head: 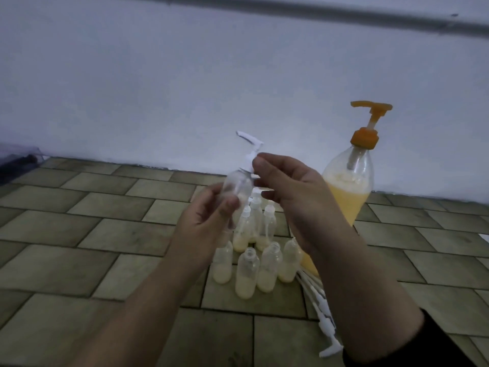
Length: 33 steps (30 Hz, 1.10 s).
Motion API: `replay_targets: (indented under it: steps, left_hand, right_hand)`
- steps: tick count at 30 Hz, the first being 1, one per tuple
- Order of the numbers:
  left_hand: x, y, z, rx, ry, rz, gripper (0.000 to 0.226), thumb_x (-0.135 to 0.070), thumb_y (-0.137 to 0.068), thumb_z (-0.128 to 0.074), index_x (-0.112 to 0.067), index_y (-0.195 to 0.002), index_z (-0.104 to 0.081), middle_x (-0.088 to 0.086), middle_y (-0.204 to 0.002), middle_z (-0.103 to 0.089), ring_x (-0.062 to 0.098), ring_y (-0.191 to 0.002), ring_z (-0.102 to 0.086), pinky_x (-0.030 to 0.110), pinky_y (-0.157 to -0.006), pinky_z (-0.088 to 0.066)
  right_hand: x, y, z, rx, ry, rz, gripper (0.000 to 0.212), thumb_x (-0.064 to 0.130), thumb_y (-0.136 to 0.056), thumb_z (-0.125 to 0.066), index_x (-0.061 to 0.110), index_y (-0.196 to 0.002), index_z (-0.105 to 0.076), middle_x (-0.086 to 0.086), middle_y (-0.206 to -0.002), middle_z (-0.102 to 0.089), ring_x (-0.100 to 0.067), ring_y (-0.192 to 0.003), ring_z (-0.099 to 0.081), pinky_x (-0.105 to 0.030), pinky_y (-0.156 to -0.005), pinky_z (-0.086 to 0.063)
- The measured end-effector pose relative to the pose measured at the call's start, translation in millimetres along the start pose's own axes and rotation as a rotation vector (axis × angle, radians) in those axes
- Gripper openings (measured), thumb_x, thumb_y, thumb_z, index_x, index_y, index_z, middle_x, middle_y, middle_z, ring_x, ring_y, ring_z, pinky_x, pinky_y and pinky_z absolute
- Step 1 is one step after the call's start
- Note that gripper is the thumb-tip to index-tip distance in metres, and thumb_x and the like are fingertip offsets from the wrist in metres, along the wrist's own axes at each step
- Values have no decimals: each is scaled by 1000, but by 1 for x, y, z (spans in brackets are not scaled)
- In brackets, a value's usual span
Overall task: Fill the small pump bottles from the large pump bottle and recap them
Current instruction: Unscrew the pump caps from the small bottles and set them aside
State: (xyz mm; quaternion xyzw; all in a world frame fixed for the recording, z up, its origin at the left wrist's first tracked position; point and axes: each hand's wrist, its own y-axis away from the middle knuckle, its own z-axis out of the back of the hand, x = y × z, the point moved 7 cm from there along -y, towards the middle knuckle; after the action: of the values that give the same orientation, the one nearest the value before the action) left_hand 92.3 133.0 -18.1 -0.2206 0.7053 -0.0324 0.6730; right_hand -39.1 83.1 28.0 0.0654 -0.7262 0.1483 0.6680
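Observation:
My left hand (209,215) grips a small clear bottle (236,185) that looks empty, held up above the floor. At its neck sits a white pump cap (250,152), pinched by the fingers of my right hand (288,186). The large bottle (349,189) with an orange pump stands to the right, partly filled with yellow liquid. Below my hands stand several small bottles (247,274) holding some pale yellow liquid; the front ones are uncapped, and those behind (266,229) carry white pump caps.
Loose white pump caps with long tubes (325,321) lie on the tiled floor (105,234) right of the small bottles, under my right forearm. A white wall rises behind. A dark object (18,165) sits at the far left edge.

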Motion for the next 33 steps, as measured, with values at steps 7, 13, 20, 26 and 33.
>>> replay_targets:
  steps: [7, 13, 20, 26, 33]
  left_hand:
    - [12, 17, -16, 100, 235, 215, 40, -45, -81, -59, -9, -97, -69, 3, -78, -65, 14, -63, -56, 24, -56, -48]
    - [14, 21, -23, 127, 322, 286, 44, -43, -78, -53, -8, -99, -68, 7, -80, -66, 14, -62, -58, 23, -53, -49]
    - [15, 18, -27, 231, 271, 306, 49, -50, -76, -54, -15, -108, -69, 6, -86, -67, 17, -62, -57, 27, -55, -46]
    - [9, 25, -37, 303, 306, 258, 46, -45, -81, -49, -13, -106, -70, 7, -83, -66, 17, -59, -54, 27, -54, -46]
    - [14, 27, -44, 305, 198, 279, 37, -46, -77, -57, -20, -97, -72, 5, -83, -69, 17, -62, -58, 28, -55, -47]
  right_hand:
    - [-2, -3, 8, -27, -71, -13, 17, 7, -77, -72, 9, -93, -68, -7, -87, -72, -11, -75, -66, -26, -77, -50]
    - [1, 2, 20, -7, -65, -31, 61, 30, -65, -79, 18, -120, -57, -2, -89, -74, -16, -91, -67, -34, -91, -44]
    - [4, 10, 26, -38, -47, 15, 89, 34, -44, -81, 22, -127, -51, -4, -93, -74, -16, -99, -67, -35, -95, -41]
    - [9, 16, 31, 9, -76, 47, 77, 19, -54, -78, 18, -127, -51, -6, -92, -74, -19, -94, -69, -40, -97, -45]
    - [10, 21, 39, -17, -42, 53, 66, 23, -61, -80, 23, -123, -57, -7, -95, -74, -18, -96, -69, -29, -89, -49]
